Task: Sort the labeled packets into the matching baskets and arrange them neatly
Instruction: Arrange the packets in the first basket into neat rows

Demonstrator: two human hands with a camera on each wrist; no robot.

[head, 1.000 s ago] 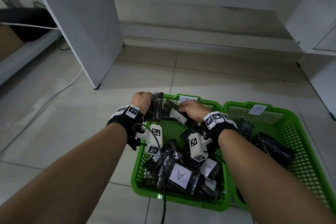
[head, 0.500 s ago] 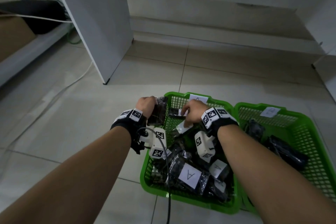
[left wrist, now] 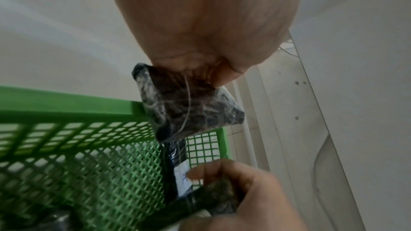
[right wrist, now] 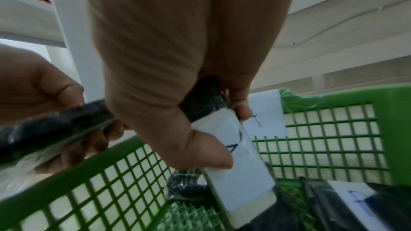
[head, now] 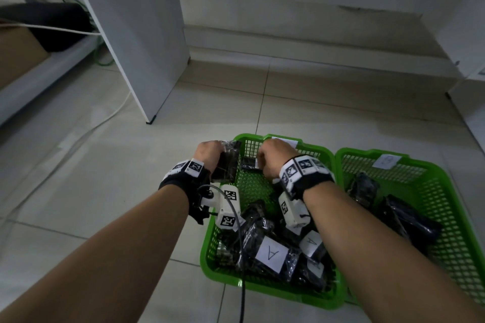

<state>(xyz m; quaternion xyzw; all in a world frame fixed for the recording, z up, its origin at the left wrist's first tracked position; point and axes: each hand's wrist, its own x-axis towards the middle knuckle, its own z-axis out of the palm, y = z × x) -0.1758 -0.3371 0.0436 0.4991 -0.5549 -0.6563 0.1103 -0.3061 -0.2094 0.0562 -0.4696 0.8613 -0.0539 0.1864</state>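
Note:
Two green mesh baskets stand side by side on the floor. The left basket (head: 210, 246) carries an "A" tag on its far wall and holds several dark packets with white "A" labels (head: 270, 254). My left hand (head: 210, 151) grips a dark packet (head: 227, 162) over that basket's far left corner. The same packet (left wrist: 189, 104) hangs from my curled fingers above the green rim (left wrist: 66, 103). My right hand (head: 275, 156) holds another dark packet with a white "A" label (right wrist: 233, 143) upright near the far wall, thumb pressed on the label.
The right basket (head: 446, 186) has a white tag on its far wall and holds a few dark packets (head: 404, 220). A white cabinet panel (head: 136, 34) stands at the back left, with a white cable (head: 78, 136) on the tiles. Bare tiled floor lies to the left.
My right hand has tipped its labeled packet upright and moved it toward the basket's far wall. The left hand keeps its packet at the far left corner. The head view has moved closer.

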